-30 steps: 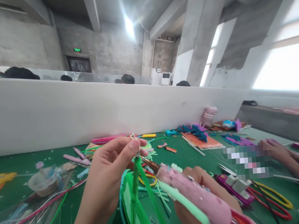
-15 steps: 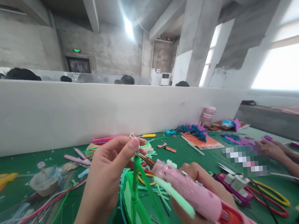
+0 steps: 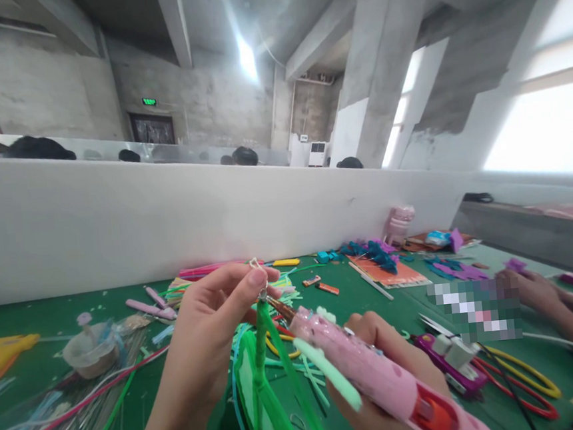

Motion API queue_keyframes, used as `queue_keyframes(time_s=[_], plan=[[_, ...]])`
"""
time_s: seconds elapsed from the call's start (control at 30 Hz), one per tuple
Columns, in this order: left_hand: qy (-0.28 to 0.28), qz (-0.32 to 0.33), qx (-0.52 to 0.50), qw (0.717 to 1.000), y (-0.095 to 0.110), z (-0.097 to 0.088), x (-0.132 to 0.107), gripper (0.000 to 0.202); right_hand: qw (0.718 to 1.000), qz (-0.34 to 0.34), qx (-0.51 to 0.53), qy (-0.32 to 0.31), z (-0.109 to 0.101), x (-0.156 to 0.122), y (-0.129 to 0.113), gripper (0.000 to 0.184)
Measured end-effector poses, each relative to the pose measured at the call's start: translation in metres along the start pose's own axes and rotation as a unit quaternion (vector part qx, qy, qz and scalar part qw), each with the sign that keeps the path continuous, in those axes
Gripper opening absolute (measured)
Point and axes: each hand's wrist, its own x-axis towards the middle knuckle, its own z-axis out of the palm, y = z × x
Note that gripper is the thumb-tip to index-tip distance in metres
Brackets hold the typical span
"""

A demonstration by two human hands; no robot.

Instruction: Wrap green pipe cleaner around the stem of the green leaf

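Note:
My left hand pinches a twisted pale wire loop at the top of a green-wrapped stem. Below, the stem joins a green leaf-like piece with a blue edge. A loose strip of green tape hangs from the top of the stem. My right hand is wrapped round a pink hot glue gun. Its brownish nozzle is at the stem's top, close under my left fingertips; whether it touches is hard to tell. A mint-green stick lies along the gun's side.
On the green table are a plastic cup, a yellow glue gun, scissors and a purple power strip with cables. A co-worker's hands are at the right. A white partition stands behind.
Both hands keep nearly the same pose at the top of the stem. The glue gun's body has shifted very slightly; the camera view has moved a little.

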Motion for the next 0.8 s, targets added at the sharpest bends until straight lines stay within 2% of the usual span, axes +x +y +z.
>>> queue_keyframes(time_s=[0.1, 0.27, 0.43, 0.8], plan=[[-0.001, 0.002, 0.000, 1.000, 0.0000, 0.0003, -0.0001, 0.024, 1.000, 0.000, -0.012, -0.003, -0.0018, 0.0016, 0.0008, 0.040], [0.000, 0.001, -0.003, 1.000, 0.0012, 0.0016, 0.0003, 0.024, 0.999, -0.004, 0.007, -0.050, -0.0048, 0.0036, 0.0070, 0.039], [0.005, -0.001, 0.000, 1.000, 0.0020, 0.0019, -0.0005, 0.025, 0.999, 0.012, 0.018, -0.025, -0.0044, 0.0002, 0.0094, 0.036], [0.006, 0.000, -0.005, 1.000, 0.0009, 0.0031, 0.0011, 0.027, 0.999, 0.019, 0.023, -0.031, -0.0050, 0.0007, 0.0071, 0.037]])
